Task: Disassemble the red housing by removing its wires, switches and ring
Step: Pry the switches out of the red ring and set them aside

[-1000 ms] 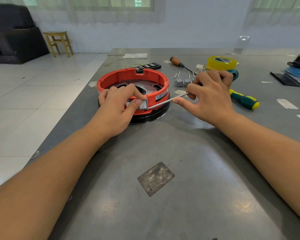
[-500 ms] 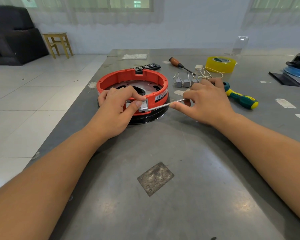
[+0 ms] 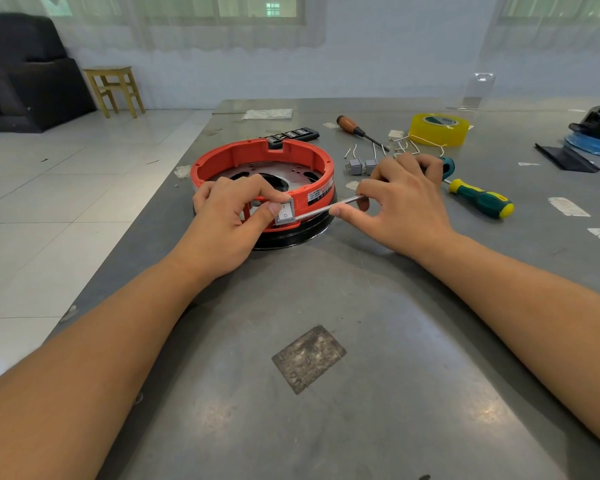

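Note:
The round red housing [image 3: 232, 157] sits on a black ring [image 3: 291, 239] on the grey metal table. My left hand [image 3: 229, 220] grips its near wall, thumb pressed beside the white rocker switch [image 3: 284, 212] set in that wall. My right hand [image 3: 402, 202] holds a teal-handled screwdriver, and its metal shaft [image 3: 326, 208] lies level with its tip at the switch's lower right edge. Two small grey switches [image 3: 355, 166] and loose white wires [image 3: 406, 145] lie on the table behind my right hand.
A green and yellow screwdriver [image 3: 482, 200] lies right of my right hand. Farther back are a wooden-handled screwdriver [image 3: 352, 128], a yellow tape roll [image 3: 439, 129] and a black bit case [image 3: 293, 135]. A black and blue part [image 3: 596, 133] is at far right. The table's left edge runs beside the housing.
My right hand has dropped lower towards the table and flattened the screwdriver's shaft, its tip staying at the switch. My left hand has kept its hold on the housing.

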`<state>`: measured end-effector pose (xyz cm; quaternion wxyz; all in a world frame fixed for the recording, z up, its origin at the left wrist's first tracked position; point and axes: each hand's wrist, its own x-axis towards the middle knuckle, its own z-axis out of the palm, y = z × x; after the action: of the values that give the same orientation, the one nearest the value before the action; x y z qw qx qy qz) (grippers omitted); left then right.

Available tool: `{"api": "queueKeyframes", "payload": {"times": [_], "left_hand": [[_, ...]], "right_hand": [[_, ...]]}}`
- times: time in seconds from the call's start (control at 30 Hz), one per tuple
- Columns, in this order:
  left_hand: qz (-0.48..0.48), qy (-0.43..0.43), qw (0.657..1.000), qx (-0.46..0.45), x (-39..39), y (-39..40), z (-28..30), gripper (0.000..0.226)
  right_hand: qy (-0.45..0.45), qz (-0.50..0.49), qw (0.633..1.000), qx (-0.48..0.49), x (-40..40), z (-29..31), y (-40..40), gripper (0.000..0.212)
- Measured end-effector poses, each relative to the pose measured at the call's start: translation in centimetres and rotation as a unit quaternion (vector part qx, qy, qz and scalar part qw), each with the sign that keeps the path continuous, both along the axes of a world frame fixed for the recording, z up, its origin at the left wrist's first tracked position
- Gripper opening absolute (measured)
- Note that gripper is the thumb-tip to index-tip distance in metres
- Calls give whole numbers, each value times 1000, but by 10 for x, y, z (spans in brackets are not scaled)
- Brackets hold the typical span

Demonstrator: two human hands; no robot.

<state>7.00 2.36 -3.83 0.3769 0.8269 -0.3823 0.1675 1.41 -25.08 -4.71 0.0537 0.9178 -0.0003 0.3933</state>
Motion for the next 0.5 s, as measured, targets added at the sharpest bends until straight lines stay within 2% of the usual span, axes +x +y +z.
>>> {"api": "queueKeyframes", "payload": {"times": [0.17, 0.3, 0.5], "left_hand": [[-2, 1, 1000, 4, 3, -1, -1, 22], [2, -4, 1000, -10, 5, -1, -4, 21], [7, -8, 1000, -19, 5, -2, -5, 20]], "right_hand": [[22, 2, 1000, 7, 0, 2, -1, 66], [111, -26, 993, -13, 1, 2, -2, 81], [144, -28, 989, -36, -4, 2, -10, 84]]}}
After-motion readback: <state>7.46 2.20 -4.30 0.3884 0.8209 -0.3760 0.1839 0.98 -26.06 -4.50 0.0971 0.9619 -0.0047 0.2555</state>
